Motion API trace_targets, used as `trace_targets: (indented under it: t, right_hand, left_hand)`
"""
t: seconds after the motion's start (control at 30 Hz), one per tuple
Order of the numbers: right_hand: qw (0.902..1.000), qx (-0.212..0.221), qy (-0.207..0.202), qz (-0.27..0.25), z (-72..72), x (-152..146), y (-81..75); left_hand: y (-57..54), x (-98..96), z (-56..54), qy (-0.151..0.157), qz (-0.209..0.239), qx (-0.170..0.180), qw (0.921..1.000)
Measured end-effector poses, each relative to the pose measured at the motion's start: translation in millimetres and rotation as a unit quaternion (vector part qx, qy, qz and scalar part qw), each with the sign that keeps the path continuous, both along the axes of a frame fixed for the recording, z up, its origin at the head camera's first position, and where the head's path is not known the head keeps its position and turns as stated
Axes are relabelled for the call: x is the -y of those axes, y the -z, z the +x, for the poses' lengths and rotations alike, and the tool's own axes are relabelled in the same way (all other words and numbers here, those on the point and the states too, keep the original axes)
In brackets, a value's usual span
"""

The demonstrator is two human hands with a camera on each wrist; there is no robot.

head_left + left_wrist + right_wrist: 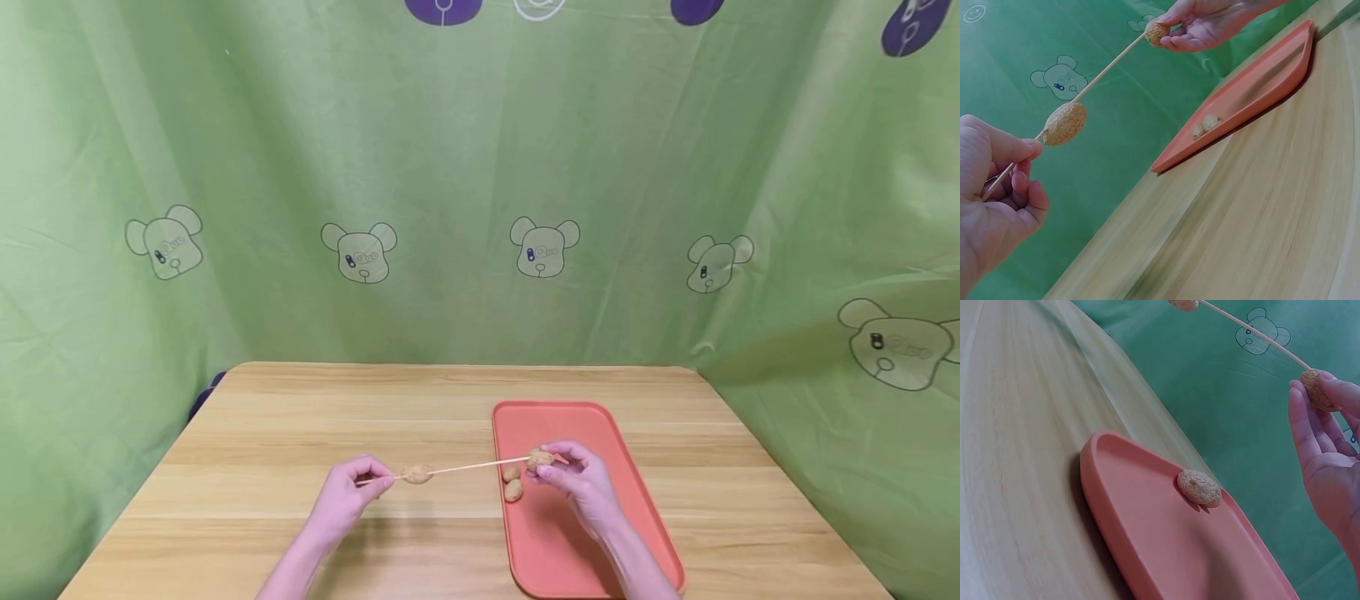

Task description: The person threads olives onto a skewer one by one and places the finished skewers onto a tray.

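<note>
My left hand (347, 493) pinches a thin wooden skewer (476, 466) near its left end, between thumb and fingers. An oval brown ball with a wrinkled surface, like a fried meatball (1065, 124), sits threaded on the skewer just past my left fingertips. At the skewer's other end, my right hand (583, 485) pinches a second meatball-like ball (1317, 390) between thumb and fingers, and the skewer's tip meets it. The skewer slopes slightly up to the right, held above the table and tray. How deep the tip goes is hidden.
A pink-red rectangular tray (555, 418) lies on the wooden table (375, 408), below my right hand. Two more brown balls (513, 490) rest inside along its left rim. Behind the table hangs a green curtain (450, 317) with bear-head prints.
</note>
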State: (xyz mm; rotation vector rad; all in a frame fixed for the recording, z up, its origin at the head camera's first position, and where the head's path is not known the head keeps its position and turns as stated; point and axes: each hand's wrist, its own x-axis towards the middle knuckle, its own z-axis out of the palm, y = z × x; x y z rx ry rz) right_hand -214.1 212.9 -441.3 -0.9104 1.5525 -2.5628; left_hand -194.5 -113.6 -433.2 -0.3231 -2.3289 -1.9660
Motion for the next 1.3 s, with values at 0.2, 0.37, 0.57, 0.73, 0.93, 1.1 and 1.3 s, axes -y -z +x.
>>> trace_targets:
  t: [0.2, 0.37, 0.57, 0.73, 0.93, 1.1, 1.3]
  right_hand:
    - [0.9999, -0.005, -0.009, -0.004, -0.7, -0.5, -0.4]
    - [1.0000, 0.002, -0.006, -0.003, -0.9, -1.6, 1.5]
    - [1.0000, 0.004, -0.003, 0.000, -1.2, -2.7, 3.9]
    - [0.9999, 0.015, 0.003, 0.002, -0.6, -3.5, 4.1]
    - [0.9998, 0.018, 0.003, 0.002, -0.5, -3.7, 4.5]
    - [0.9997, 0.024, 0.006, 0.008, -0.2, -3.1, 4.8]
    - [0.9996, 0.023, 0.013, 0.014, 0.2, -2.4, 4.8]
  left_hand:
    - [-1.5, -2.4, 0.7, -0.006, 0.003, -0.006, 1.0000]
    - [-1.9, -3.0, 0.4, -0.003, 0.002, 0.003, 1.0000]
    - [-0.8, -2.7, 0.4, 0.006, -0.002, -0.003, 1.0000]
    - [-0.3, -3.6, 0.8, 0.009, -0.002, -0.006, 0.9999]
    - [0.7, -4.3, 1.0, 0.007, -0.003, -0.006, 1.0000]
    - [2.5, -4.2, 0.3, 0.007, -0.004, -0.011, 0.9999]
    - [4.0, -3.7, -0.7, 0.012, -0.005, -0.016, 0.9998]
